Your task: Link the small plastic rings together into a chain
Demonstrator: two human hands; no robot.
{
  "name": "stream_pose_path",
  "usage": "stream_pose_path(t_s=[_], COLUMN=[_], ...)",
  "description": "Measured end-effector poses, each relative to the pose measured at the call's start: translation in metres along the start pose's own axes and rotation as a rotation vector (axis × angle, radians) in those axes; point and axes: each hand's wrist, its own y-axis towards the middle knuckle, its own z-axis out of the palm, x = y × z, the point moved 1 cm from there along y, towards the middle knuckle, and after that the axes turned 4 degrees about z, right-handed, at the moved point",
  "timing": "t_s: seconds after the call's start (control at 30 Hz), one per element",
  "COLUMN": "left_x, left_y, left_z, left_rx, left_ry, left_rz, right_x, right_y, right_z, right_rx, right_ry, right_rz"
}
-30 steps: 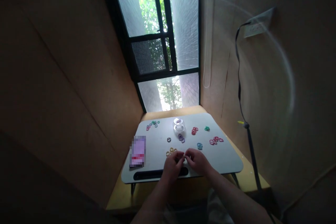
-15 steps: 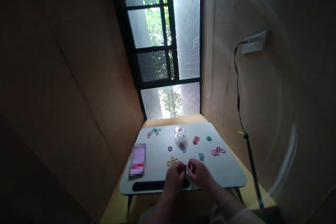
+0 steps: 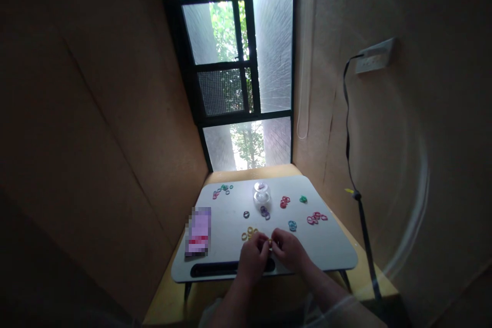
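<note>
My left hand (image 3: 253, 257) and my right hand (image 3: 288, 249) meet fingertip to fingertip over the near part of the white table (image 3: 223, 236). Both are closed in a pinch on a small yellow ring (image 3: 270, 244) that looks like a hair tie, mostly covered by the fingers. Just beyond the left hand lies a loose group of yellow hair ties (image 3: 250, 232). Blue hair ties (image 3: 292, 225) sit past the right hand, with pink ones (image 3: 316, 218) farther right. Purple hair ties (image 3: 265, 212) and one dark hair tie (image 3: 246, 214) rest near the middle.
A clear round container (image 3: 262, 195) stands toward the back, near red hair ties (image 3: 284, 202) and green ones (image 3: 303, 199). Mixed hair ties (image 3: 223, 190) lie at back left. A purple packet (image 3: 199, 230) is on the left. A dark slot (image 3: 215, 269) runs along the front edge.
The view has shifted slightly. My fingertips have stayed together, and the yellow ring between them now shows more clearly. The groups on the table look the same.
</note>
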Motion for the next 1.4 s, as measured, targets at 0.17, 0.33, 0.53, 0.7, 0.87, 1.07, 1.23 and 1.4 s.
stream_pose_path(t_s=[0.17, 0.33, 0.53, 0.7, 0.87, 1.07, 1.23, 1.4], left_x=[-0.001, -0.001, -0.002, -0.004, -0.006, -0.010, -0.012, -0.008], left_y=[-0.002, -0.003, -0.005, -0.005, -0.006, -0.005, -0.005, -0.004], left_z=[-0.002, -0.001, -0.001, -0.002, -0.003, -0.005, -0.006, -0.004], left_rx=[0.015, 0.012, 0.034, 0.075, 0.079, 0.077, 0.092, 0.062], left_ry=[0.037, 0.039, 0.029, -0.024, -0.011, 0.016, 0.004, -0.003], left_rz=[0.031, 0.036, 0.065, 0.093, 0.082, 0.116, 0.141, 0.118], right_x=[0.001, 0.002, 0.000, -0.002, -0.002, -0.001, 0.000, 0.000], right_y=[-0.001, -0.001, -0.001, -0.001, -0.001, 0.000, 0.000, 0.000], right_z=[0.000, -0.001, -0.001, 0.000, 0.000, -0.003, -0.004, -0.004], right_rx=[-0.004, -0.005, -0.013, -0.026, -0.024, -0.023, -0.012, -0.014], right_ry=[-0.016, -0.015, 0.001, -0.007, -0.004, 0.018, 0.028, 0.009], right_rz=[0.008, -0.002, 0.001, 0.010, 0.001, 0.009, 0.026, 0.020])
